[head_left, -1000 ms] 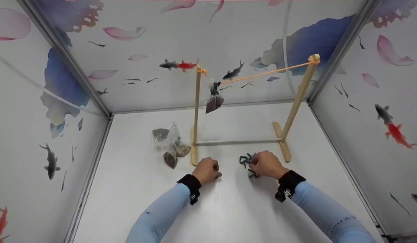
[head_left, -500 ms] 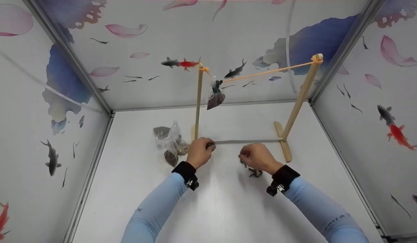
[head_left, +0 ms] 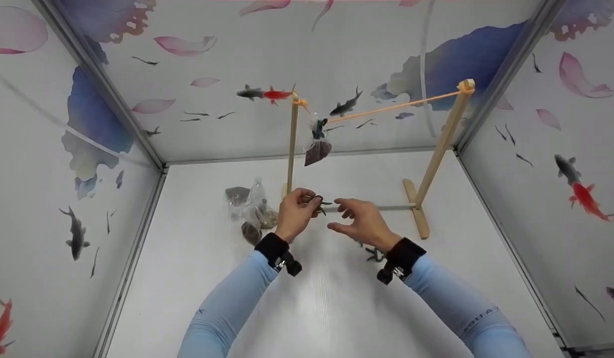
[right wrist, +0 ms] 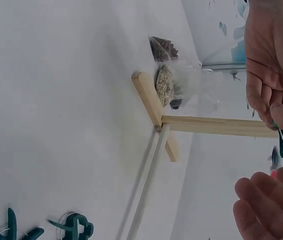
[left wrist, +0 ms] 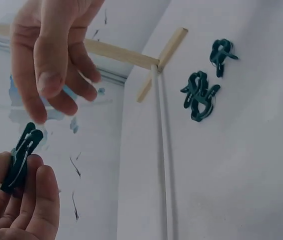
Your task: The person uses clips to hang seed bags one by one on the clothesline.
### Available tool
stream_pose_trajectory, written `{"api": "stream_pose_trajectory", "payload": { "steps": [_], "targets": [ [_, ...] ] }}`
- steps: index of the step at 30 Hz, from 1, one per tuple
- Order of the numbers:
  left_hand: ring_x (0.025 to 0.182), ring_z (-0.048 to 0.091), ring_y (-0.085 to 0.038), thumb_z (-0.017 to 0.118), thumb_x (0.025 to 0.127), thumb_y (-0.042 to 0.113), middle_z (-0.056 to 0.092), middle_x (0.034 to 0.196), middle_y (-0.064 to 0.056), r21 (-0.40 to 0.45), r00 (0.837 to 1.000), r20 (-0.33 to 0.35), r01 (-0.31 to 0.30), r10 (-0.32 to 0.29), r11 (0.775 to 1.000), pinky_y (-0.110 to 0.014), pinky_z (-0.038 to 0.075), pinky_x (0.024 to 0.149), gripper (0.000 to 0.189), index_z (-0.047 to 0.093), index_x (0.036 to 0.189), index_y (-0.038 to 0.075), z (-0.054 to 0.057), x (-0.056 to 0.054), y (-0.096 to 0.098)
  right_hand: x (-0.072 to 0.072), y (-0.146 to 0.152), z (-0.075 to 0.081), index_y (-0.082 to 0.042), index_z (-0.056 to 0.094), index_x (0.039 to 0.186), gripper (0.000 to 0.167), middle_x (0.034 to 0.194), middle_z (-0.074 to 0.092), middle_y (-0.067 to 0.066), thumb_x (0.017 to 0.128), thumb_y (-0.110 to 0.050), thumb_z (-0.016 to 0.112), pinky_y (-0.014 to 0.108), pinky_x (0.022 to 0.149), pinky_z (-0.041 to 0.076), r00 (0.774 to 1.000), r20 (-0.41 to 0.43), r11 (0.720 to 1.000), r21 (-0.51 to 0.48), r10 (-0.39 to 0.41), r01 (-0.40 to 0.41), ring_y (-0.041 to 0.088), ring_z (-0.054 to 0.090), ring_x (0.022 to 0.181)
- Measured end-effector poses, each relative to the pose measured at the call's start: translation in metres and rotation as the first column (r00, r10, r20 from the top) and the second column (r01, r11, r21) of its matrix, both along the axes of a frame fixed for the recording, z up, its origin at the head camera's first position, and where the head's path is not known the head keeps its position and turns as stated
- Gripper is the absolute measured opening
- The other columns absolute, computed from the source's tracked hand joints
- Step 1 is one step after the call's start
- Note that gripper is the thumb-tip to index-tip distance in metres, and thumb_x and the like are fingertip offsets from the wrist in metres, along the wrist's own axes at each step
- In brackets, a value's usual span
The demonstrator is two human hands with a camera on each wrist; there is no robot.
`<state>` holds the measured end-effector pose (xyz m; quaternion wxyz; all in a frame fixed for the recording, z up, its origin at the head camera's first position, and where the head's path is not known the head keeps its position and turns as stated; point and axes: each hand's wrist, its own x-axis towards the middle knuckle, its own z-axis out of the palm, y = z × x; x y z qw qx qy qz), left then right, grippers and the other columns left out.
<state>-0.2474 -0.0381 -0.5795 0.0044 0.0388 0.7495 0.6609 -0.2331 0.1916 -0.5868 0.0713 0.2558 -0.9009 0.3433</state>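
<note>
My left hand (head_left: 296, 214) pinches a dark green plastic spring clip (left wrist: 21, 160) between thumb and fingers, handles pointing toward the right hand. Facing it from the right, my right hand (head_left: 364, 223) holds nothing; its thumb and fingers are spread just short of the clip. Both hands are above the table, before the stand's white crossbar (head_left: 381, 208). More green clips (left wrist: 200, 95) lie on the table, partly hidden by my right wrist in the head view; one clip (left wrist: 221, 55) sits apart from the others in the left wrist view.
A wooden stand has two posts (head_left: 443, 144) and an orange cord (head_left: 396, 106) tied between them. A clear bag of dark red contents (head_left: 317, 153) hangs from the cord by a clip. Several filled bags (head_left: 251, 232) lie by the left post. Printed walls enclose the table.
My right hand has come off the clips on the table, moved left and spread its fingers. My left hand has risen from the table to the crossbar, turning the clip into view.
</note>
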Motion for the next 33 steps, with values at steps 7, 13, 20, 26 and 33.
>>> {"api": "stream_pose_trajectory", "payload": {
  "steps": [7, 13, 20, 26, 33],
  "targets": [
    [0.082, 0.078, -0.009, 0.072, 0.106, 0.005, 0.08, 0.102, -0.014, 0.141, 0.998, 0.058, -0.027, 0.019, 0.99, -0.028, 0.07, 0.077, 0.016, 0.072, 0.12, -0.004, 0.006, 0.004, 0.005, -0.004, -0.011, 0.005, -0.002, 0.077, 0.137, 0.05, 0.117, 0.084, 0.02, 0.097, -0.028, 0.091, 0.05, 0.086, 0.07, 0.997, -0.074, 0.997, -0.069, 0.015, -0.02, 0.034, 0.084, 0.098],
    [0.084, 0.08, -0.012, 0.072, 0.107, 0.003, 0.081, 0.106, -0.019, 0.175, 0.998, 0.065, -0.038, 0.027, 0.984, -0.029, 0.07, 0.079, 0.014, 0.073, 0.118, -0.005, 0.008, 0.01, 0.002, -0.009, -0.013, 0.002, -0.001, 0.08, 0.128, 0.038, 0.115, 0.084, 0.018, 0.096, -0.019, 0.091, 0.047, 0.079, 0.071, 0.984, -0.168, 0.989, -0.125, 0.053, -0.075, 0.032, 0.084, 0.094],
    [0.087, 0.083, -0.015, 0.073, 0.108, 0.008, 0.082, 0.108, -0.02, 0.127, 0.999, 0.046, 0.011, -0.017, 0.992, -0.032, 0.071, 0.079, 0.016, 0.073, 0.118, -0.004, 0.008, 0.013, -0.004, -0.011, -0.011, 0.002, 0.0, 0.082, 0.123, 0.03, 0.107, 0.083, 0.018, 0.097, -0.013, 0.089, 0.045, 0.075, 0.07, 0.964, -0.244, 0.983, -0.122, 0.102, -0.135, 0.03, 0.083, 0.09],
    [0.085, 0.082, -0.016, 0.071, 0.11, 0.019, 0.083, 0.109, -0.021, -0.048, 1.0, 0.024, 0.007, -0.006, 0.999, -0.03, 0.07, 0.075, 0.019, 0.078, 0.117, 0.002, 0.001, 0.014, -0.028, -0.011, 0.005, 0.0, 0.001, 0.081, 0.126, 0.029, 0.107, 0.081, 0.017, 0.102, -0.014, 0.084, 0.045, 0.074, 0.069, 0.959, -0.248, 0.985, -0.065, 0.139, -0.16, 0.03, 0.082, 0.091],
    [0.098, 0.081, -0.026, 0.074, 0.106, 0.024, 0.085, 0.112, -0.011, -0.412, 0.976, -0.188, -0.181, 0.111, 0.893, -0.04, 0.065, 0.086, 0.02, 0.082, 0.116, 0.008, -0.009, 0.005, -0.082, -0.015, 0.027, -0.007, 0.002, 0.084, 0.116, 0.017, 0.098, 0.082, 0.013, 0.1, -0.004, 0.082, 0.037, 0.062, 0.062, 0.922, -0.366, 0.988, -0.039, 0.126, -0.151, 0.022, 0.077, 0.076]
  ]
}}
